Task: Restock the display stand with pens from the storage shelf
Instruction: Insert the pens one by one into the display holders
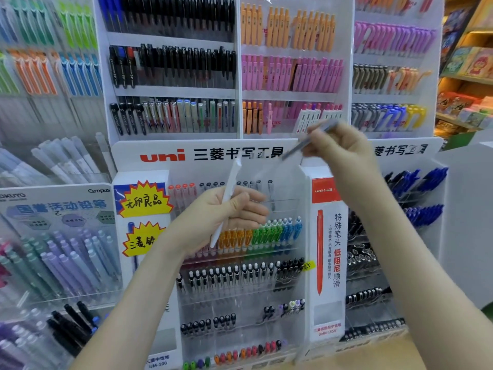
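My left hand (224,217) grips a white pen (226,201) that stands nearly upright in front of the clear tiered display stand (304,236) marked "uni". Higher and to the right, my right hand (338,148) pinches a grey translucent pen (309,140), tilted with its tip down-left, over the stand's top row. That top row holds a few red-capped and dark-capped pens (213,185). Lower rows carry orange, green and blue pens (261,233), then black and white ones (240,273).
Behind the stand, white racks (238,89) hold rows of black, orange and pink pens. A pastel pen display (58,249) stands at the left, blue and black pens (416,188) fill racks at the right. A tan counter surface (373,353) lies at the bottom right.
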Demonstrator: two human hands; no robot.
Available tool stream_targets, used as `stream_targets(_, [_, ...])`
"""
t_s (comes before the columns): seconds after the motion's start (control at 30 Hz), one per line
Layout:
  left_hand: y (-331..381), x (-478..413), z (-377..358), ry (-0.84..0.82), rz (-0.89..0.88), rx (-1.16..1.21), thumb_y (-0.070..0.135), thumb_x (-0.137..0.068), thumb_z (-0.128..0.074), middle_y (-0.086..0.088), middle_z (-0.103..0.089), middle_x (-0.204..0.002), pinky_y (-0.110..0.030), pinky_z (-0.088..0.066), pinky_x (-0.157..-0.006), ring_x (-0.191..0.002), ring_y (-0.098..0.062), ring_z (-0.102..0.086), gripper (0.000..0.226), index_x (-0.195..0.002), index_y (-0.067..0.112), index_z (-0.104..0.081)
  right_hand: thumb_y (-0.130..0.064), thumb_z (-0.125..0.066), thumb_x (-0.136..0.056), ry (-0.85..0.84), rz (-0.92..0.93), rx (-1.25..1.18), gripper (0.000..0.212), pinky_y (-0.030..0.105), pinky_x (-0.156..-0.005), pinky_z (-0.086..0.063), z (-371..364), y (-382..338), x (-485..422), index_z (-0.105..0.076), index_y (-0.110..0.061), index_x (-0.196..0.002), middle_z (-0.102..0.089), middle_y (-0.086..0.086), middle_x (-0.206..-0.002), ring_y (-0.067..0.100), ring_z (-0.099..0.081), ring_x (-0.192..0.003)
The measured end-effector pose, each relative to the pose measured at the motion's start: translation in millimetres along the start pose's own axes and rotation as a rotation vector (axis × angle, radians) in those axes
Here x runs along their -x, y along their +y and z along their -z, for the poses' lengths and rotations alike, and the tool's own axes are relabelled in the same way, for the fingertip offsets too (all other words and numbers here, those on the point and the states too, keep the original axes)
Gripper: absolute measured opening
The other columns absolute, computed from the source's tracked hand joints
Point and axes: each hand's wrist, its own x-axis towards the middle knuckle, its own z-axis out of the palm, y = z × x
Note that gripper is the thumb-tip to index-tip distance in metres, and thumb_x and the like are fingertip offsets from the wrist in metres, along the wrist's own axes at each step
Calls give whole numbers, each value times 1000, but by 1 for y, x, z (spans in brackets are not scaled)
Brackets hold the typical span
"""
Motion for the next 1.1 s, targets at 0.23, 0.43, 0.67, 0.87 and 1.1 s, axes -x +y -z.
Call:
stream_targets(0.23, [0,-2,5,92,-2,-7,18,-84,-54,-15,-73,-89,-25,-59,-69,-81,-23,-71,28,-104,0,-64,-11,-60,-90,-251,98,785,12,22,-82,-52,4,15,-9,-56,-13,-102,-68,-4,-95,9,-65,-90])
stream_targets(0.43, [-4,-1,8,89,-9,-18,18,-84,-55,-14,-73,-89,-24,-59,-69,-82,-23,-71,27,-103,2,-65,-12,-58,-91,-500,-49,1086,20,23,-73,-39,-15,35,-17,-56,-12,-111,-63,1,-89,16,-55,-82])
stream_targets(0.67, [-4,5,20,68,2,12,18,-84,-55,-14,-73,-89,-24,-59,-70,-83,-23,-71,27,-103,1,-65,-9,-53,-93,-537,-174,1162,31,33,-84,-46,-22,51,-16,-49,-12,-124,-64,10,-107,25,-59,-99])
stream_targets(0.87, [-6,17,26,-39,47,19,16,-89,-53,-13,-73,-89,-24,-58,-72,-83,-21,-71,24,-103,1,-64,-19,-61,-90,-374,-97,1032,56,23,-104,-33,-36,32,6,-36,-17,-141,-49,1,-140,12,-45,-128])
stream_targets(1.1, [-8,56,29,-249,84,-177,15,-98,-48,-8,-74,-86,-29,-58,-78,-82,-21,-71,19,-100,6,-64,-8,-61,-90,-313,-139,462,24,21,-92,-48,-102,-6,71,-60,-13,-113,-67,-1,-106,8,-63,-101])
